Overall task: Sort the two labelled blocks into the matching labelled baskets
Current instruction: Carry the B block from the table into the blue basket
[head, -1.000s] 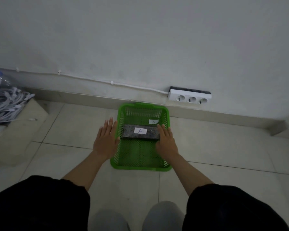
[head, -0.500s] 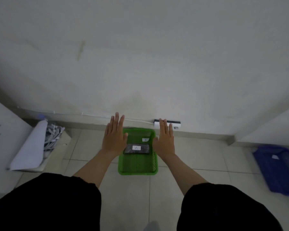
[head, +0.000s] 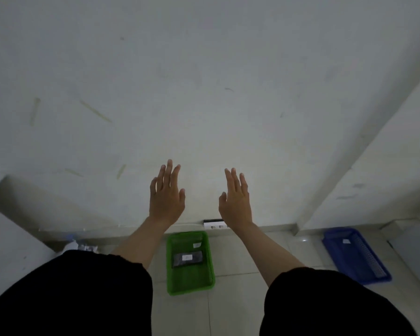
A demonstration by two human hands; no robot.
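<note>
I hold both hands up in front of me, backs toward my eyes, fingers spread and empty. My left hand (head: 166,195) and my right hand (head: 235,198) float apart against the pale wall (head: 204,81), gripping nothing. My black sleeves (head: 68,294) fill the lower corners of the view.

The room is dim. The wall is off-white and scuffed, with a few faint yellowish streaks on its left part, and it meets a second wall at a corner on the right. A low skirting runs along the base. The floor (head: 240,258) is light tile with thin grout lines.

Down between my forearms the green basket (head: 177,284) sits on the tile near the wall, a small white label (head: 197,245) on its far inner side. The dark block (head: 180,259) lies flat inside it, across its width, with a white tag on top; the letter is too small for me to read. Well off to the right, beside the corner, stands the blue basket (head: 337,253), with its own white label (head: 346,241) inside.

A white power strip (head: 214,224) lies at the foot of the wall just behind the green basket, partly hidden by my right wrist. At the left, some crumpled pale material (head: 83,246) lies by a white panel.
</note>
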